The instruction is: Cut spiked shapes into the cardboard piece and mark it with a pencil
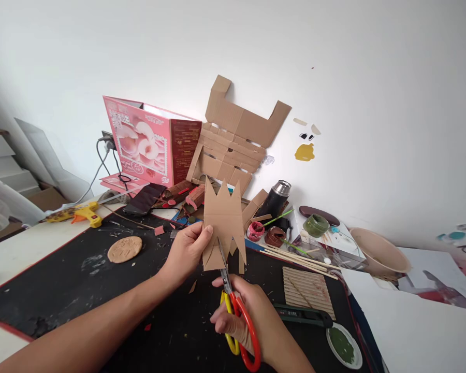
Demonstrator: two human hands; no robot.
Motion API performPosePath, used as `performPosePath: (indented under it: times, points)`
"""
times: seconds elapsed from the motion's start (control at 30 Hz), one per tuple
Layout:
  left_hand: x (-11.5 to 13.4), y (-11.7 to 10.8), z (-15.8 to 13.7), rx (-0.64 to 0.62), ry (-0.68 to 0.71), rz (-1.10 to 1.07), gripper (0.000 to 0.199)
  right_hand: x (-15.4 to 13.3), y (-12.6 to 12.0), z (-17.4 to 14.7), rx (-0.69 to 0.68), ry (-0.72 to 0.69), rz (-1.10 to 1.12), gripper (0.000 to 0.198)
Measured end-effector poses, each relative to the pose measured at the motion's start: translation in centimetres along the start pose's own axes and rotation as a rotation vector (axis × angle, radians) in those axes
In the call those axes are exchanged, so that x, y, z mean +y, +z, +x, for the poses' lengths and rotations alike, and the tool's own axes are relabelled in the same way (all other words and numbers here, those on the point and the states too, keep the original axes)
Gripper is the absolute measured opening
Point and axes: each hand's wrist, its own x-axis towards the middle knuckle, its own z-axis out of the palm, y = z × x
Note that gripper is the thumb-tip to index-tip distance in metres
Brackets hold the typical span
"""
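My left hand (192, 242) pinches the left edge of a piece of brown cardboard (223, 212), thumb in front. Pointed teeth run along the cardboard's top edge, and notches are cut into its lower edge. In my right hand (252, 313) is a pair of scissors (226, 285) with one red and one yellow handle loop. The blades point upward and lie at the cardboard's lower part, by a slit there. A small cardboard scrap (193, 286) lies on the black mat (159, 311) below.
A yellow glue gun (89, 214) and a round clay-like disc (125, 249) lie left. Behind stand a pink box (143, 140), a larger cardboard sheet (236, 124) and a black flask (275, 199). Right are paint jars (275, 237), corrugated cardboard (306, 290), a utility knife (303, 315) and a paint dish (344, 346).
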Motion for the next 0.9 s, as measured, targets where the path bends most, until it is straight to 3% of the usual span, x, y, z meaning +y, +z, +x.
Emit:
performPosePath:
  times: [0.23,0.43,0.67,0.9]
  points:
    - [-0.4,0.3,-0.7,-0.058,0.001,0.055,0.053,-0.7,-0.2,-0.3,-0.031,0.004,0.066,0.105]
    - [-0.5,0.6,-0.7,-0.067,-0.018,0.026,0.055,0.1,0.4,0.0,0.056,0.051,0.068,0.085]
    - [-1.1,0.5,-0.7,-0.064,-0.021,0.021,0.050,-1.1,0.9,-0.1,0.079,0.068,0.025,0.056]
    - [-1.4,0.7,-0.8,-0.071,-0.040,0.006,0.048,-0.7,1.2,0.0,0.100,0.070,-0.007,0.060]
